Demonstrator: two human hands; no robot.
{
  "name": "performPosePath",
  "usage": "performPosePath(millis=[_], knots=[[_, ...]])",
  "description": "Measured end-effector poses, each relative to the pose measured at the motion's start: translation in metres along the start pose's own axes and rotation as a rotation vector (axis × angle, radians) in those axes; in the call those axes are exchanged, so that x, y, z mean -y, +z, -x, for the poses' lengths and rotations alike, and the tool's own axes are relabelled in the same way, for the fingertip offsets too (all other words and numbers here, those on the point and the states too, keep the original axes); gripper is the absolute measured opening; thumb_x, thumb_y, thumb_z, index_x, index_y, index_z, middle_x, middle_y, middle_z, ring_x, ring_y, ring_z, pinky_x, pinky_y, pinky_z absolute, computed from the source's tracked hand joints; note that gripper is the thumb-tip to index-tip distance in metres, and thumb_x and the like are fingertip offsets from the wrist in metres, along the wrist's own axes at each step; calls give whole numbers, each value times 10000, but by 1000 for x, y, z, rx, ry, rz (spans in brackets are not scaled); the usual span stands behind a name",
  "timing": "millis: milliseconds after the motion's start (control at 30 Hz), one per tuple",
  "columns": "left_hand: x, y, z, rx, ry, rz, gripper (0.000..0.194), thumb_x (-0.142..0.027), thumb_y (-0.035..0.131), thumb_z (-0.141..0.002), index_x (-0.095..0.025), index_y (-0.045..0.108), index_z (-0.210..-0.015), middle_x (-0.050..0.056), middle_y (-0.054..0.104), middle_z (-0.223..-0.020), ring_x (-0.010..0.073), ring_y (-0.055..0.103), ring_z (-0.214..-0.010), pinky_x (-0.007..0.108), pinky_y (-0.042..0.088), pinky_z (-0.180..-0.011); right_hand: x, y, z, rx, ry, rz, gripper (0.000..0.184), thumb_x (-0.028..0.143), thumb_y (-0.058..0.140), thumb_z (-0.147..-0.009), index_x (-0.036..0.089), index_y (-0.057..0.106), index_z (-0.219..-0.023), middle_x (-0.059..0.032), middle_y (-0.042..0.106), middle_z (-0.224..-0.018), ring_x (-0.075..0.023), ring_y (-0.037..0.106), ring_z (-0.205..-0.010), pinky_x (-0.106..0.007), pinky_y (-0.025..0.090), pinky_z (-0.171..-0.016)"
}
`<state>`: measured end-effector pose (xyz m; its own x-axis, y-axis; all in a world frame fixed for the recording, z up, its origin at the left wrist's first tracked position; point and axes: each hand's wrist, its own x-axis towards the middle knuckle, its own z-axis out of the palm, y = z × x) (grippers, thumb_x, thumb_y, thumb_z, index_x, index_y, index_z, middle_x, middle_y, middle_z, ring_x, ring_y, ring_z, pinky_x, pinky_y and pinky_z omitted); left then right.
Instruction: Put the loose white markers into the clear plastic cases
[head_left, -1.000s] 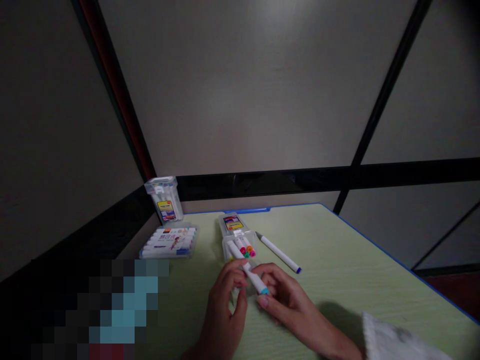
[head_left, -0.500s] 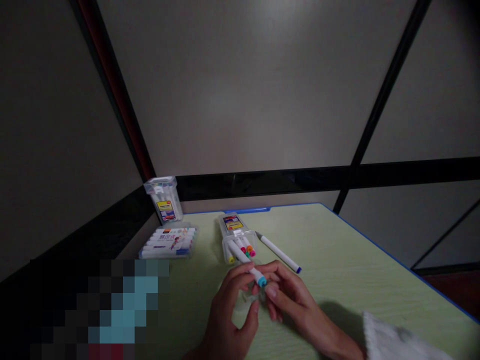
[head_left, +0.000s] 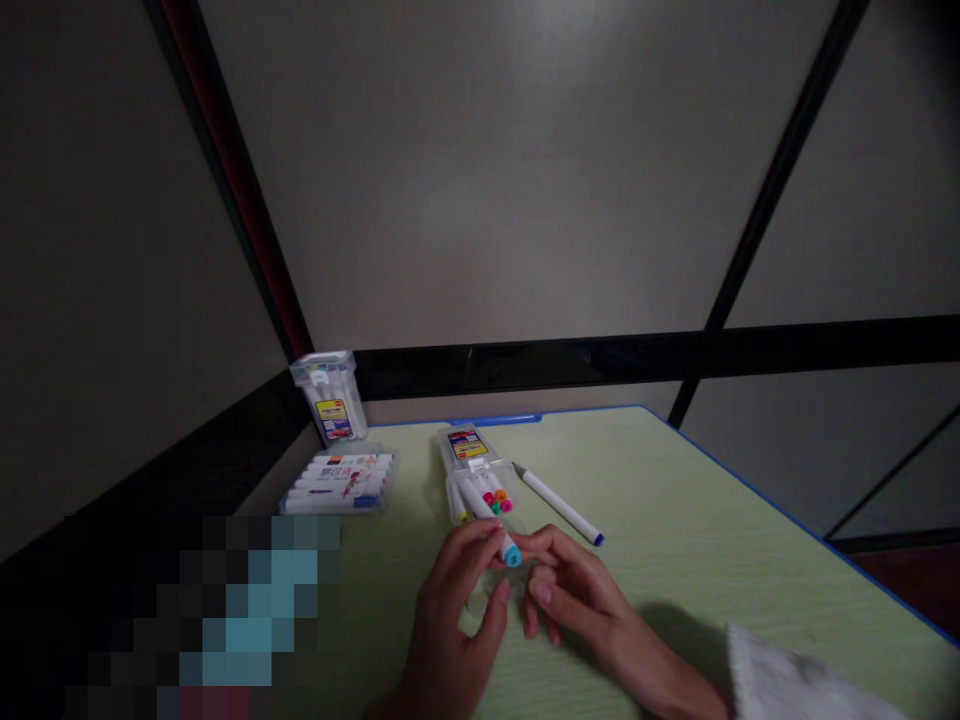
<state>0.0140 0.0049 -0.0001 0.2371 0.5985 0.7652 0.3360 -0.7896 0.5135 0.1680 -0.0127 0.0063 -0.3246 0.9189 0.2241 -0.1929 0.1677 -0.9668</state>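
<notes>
A white marker with a cyan end (head_left: 511, 554) sticks out toward me from the mouth of a clear plastic marker case (head_left: 459, 462). My left hand (head_left: 457, 610) has its fingers curled over this marker near the cyan end, its thumb lower and apart. On the other side, my right hand (head_left: 585, 610) reaches its forefinger to the marker's side, while its thumb and lower fingers are loosely bent with nothing seen in them. Several markers with yellow, red, orange, pink and green ends lie in the case. Its clear lid hangs partly hidden behind my hands.
A white marker with a dark blue end (head_left: 562, 507) lies right of the case on the pale green table (head_left: 720, 570). At the left are a flat marker pack (head_left: 341, 482) and an upright clear marker box (head_left: 330, 398). Wall panels stand behind the table.
The cyan-ended marker's end has shifted a little left and up. My right thumb has come off that end, and my left fingers stay on the marker.
</notes>
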Motion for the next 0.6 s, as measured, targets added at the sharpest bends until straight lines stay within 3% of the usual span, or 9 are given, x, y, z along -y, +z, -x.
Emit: performPosePath(millis=[600], knots=[[6,-1,0,-24,-148,77,244,-88,571,-746,-190,647,-955,73,664,-1054,198,621,-981,316,503,-860,-1,-2,1,37,41,62,412,448,578,-799,217,569,-1140,11,521,-666,-120,515,-590,-216,354,-475]])
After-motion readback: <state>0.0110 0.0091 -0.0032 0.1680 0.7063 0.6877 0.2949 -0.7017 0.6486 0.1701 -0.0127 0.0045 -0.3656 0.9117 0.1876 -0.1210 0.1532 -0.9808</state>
